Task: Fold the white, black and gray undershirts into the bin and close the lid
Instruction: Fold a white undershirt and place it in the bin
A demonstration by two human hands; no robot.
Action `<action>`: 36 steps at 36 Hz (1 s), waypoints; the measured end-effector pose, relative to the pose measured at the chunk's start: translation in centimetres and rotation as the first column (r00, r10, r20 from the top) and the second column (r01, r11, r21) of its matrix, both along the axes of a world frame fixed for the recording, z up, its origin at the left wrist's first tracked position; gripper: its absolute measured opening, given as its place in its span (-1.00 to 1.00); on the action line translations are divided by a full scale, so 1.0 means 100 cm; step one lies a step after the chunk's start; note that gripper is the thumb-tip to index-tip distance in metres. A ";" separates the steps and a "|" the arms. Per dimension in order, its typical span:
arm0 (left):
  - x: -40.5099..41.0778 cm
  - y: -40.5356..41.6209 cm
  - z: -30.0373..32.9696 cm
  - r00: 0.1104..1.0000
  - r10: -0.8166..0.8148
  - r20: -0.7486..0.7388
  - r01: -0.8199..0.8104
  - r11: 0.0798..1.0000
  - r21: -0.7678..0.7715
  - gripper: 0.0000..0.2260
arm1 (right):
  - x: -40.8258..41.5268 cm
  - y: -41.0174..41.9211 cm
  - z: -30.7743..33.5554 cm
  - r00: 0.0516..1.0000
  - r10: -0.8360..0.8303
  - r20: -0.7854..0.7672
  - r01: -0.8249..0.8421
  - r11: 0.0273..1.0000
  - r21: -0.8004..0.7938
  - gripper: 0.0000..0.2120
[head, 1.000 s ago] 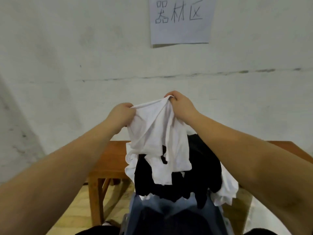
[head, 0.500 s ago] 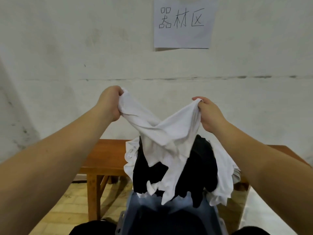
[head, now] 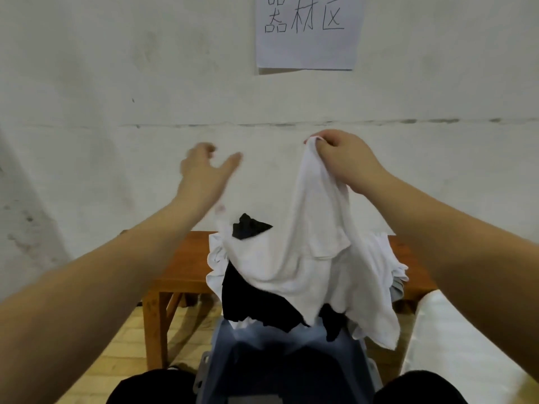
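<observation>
White undershirt held up over the bin

Nearest, the gray-blue bin [head: 291, 354] sits between the knees, with black [head: 248, 298] and white clothes heaped above it. The right hand [head: 344, 158] pinches a top edge of the white undershirt [head: 306, 258], which hangs down over the heap. The left hand [head: 204, 170] is spread, holding nothing. Behind stand the wooden table [head: 186, 258] and a wall sign [head: 306, 30].

A wooden bench [head: 186, 258] stands against a scuffed white wall [head: 116, 83] bearing a handwritten paper sign [head: 306, 39].
</observation>
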State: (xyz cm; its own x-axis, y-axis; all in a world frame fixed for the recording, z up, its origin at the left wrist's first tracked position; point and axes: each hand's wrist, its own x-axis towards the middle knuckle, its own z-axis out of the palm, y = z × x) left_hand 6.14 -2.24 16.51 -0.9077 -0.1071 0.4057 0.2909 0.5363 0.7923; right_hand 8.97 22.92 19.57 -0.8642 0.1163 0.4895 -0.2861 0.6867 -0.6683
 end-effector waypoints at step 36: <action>-0.014 -0.028 -0.004 0.962 -0.174 0.210 -0.019 0.726 0.688 -0.93 | -0.004 -0.012 -0.160 0.697 0.710 0.101 -0.127 0.261 -0.957 -0.74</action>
